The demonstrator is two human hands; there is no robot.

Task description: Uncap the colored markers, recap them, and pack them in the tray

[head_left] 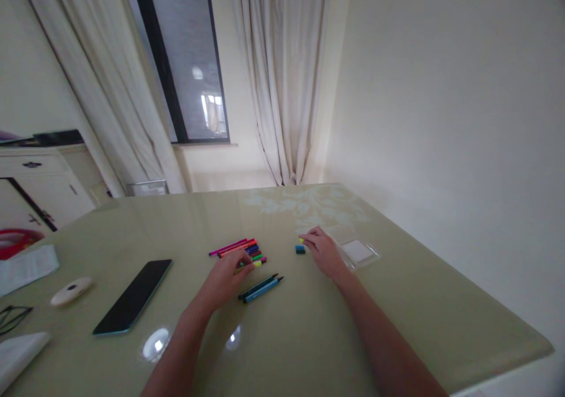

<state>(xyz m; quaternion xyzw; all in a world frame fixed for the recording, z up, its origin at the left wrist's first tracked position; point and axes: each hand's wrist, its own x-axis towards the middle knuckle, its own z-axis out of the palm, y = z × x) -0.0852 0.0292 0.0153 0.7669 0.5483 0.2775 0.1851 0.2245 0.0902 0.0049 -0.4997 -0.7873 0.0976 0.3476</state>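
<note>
Several colored felt-tip markers [233, 247] lie side by side near the middle of the table. My left hand [226, 279] is closed at their near edge, its thumb and fingers around a yellow marker [258, 264] that is partly hidden. Just in front of it lie two uncapped markers, a dark one and a blue one [263, 290], tips pointing right. Farther right, my right hand [324, 252] pinches a small yellow marker cap [301, 241]. Below its fingertips sit blue and dark caps [300, 250], close together on the table.
A clear plastic case [356, 250] with a white insert lies right of my right hand. On the left are a black phone [133, 297], a white oval object [71, 291], glasses [13, 317] and papers [29, 267]. The wall borders the table's right side.
</note>
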